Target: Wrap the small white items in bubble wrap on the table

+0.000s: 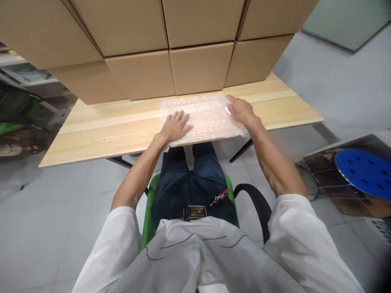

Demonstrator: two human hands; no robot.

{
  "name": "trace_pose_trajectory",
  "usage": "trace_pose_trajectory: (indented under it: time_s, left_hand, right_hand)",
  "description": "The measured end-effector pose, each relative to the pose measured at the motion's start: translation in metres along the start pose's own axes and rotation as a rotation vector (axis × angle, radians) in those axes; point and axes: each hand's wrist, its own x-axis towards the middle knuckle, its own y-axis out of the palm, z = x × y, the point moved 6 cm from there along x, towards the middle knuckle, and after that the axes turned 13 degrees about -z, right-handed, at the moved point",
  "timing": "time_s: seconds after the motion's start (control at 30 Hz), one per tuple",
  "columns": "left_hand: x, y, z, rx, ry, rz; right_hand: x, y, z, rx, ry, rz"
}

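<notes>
A sheet of pale, translucent bubble wrap lies flat near the table's front edge, its front side reaching slightly over that edge. My left hand rests palm down on the left part of the sheet, fingers spread. At the sheet's right side, my right hand is closed with the fingers curled. A small smooth white object shows beneath its fingers; most of it is hidden, so its kind cannot be made out.
Large brown cardboard boxes stand stacked along the back of the wooden table. To the right, a blue round stool stands beside a dark brown surface. Under me is a green chair with a black armrest.
</notes>
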Motion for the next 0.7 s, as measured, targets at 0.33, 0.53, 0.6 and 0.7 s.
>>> trace_pose_trajectory:
  time_s: [0.33, 0.53, 0.6, 0.7]
  left_hand:
    - [0.002, -0.002, 0.005, 0.016, -0.022, 0.01]
    - [0.002, -0.002, 0.004, -0.006, -0.052, 0.031]
    - [-0.001, -0.004, 0.003, -0.013, -0.074, 0.027]
    - [-0.004, -0.006, 0.0, -0.028, -0.102, 0.006]
  right_hand:
    - [-0.018, -0.006, 0.004, -0.077, -0.228, -0.024]
    - [-0.012, 0.001, -0.02, -0.109, -0.112, -0.039]
    - [-0.011, -0.006, -0.028, -0.099, -0.023, -0.047]
    - [-0.016, -0.028, -0.026, -0.091, 0.075, -0.106]
